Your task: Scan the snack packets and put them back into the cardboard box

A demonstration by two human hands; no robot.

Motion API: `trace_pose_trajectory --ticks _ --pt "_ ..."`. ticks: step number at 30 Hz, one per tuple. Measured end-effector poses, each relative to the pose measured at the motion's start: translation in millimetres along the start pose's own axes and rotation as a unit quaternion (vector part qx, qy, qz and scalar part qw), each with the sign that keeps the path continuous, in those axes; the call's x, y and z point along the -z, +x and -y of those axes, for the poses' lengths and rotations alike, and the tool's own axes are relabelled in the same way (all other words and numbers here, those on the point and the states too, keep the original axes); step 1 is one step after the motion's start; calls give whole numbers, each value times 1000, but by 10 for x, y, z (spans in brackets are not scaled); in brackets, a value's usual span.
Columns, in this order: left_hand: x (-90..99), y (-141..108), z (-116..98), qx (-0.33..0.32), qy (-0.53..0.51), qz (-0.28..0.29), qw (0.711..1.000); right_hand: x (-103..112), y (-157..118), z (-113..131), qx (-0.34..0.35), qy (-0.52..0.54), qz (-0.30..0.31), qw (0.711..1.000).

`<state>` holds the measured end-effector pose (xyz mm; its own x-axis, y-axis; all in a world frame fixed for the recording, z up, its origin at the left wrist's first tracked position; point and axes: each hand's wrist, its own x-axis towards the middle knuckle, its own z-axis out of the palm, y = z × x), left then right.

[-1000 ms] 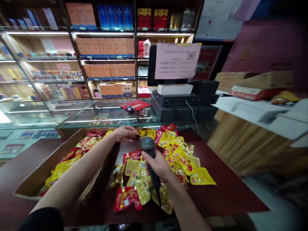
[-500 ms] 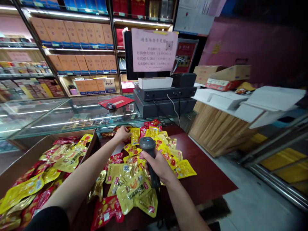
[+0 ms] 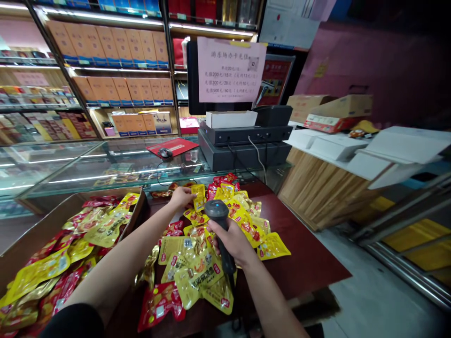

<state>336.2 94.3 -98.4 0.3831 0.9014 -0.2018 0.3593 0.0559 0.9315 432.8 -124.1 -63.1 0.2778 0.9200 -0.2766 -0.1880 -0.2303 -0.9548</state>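
Observation:
My right hand [image 3: 232, 241] is wrapped round the handle of a black barcode scanner [image 3: 217, 211], whose top shows a small blue light. Farther off, my left hand [image 3: 182, 197] pinches the edge of a small yellow snack packet [image 3: 199, 196] at the back of a pile. Gold, yellow and red packets spread over the dark red table around both hands. A large gold packet [image 3: 200, 277] lies at the front of the pile, and beside it is a red packet [image 3: 162, 305]. My left forearm passes over part of the pile.
An open cardboard box [image 3: 26, 237] full of similar packets stands at the left. Behind the table runs a glass counter [image 3: 130, 164] with a mouse [image 3: 165, 153] and a dark cash drawer [image 3: 243, 156]. A wooden cabinet [image 3: 317, 192] with white boxes stands at the right.
The whole view has shifted slightly, so things sit a little farther right. Both hands keep their hold on the scanner and the yellow packet, which is still at the back of the pile.

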Motion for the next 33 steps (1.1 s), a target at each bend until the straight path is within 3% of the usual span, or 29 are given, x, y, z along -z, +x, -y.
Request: trace_pose_trajectory --ticks 6,11,18,25,33 --pt "499 -269 -141 -6 -120 79 990 -225 -45 -63 -1 -7 33 999" --pt "794 -310 -186 14 -157 70 985 -462 -78 -205 6 -25 69 997" --pt "773 -251 -43 21 -104 94 990 -581 -76 -389 36 -64 70 995" --pt "764 -251 -48 37 -129 129 983 -703 -111 -279 3 -45 59 997" --pt "759 -229 -20 47 -145 160 975 -707 -101 -320 14 -49 60 997"
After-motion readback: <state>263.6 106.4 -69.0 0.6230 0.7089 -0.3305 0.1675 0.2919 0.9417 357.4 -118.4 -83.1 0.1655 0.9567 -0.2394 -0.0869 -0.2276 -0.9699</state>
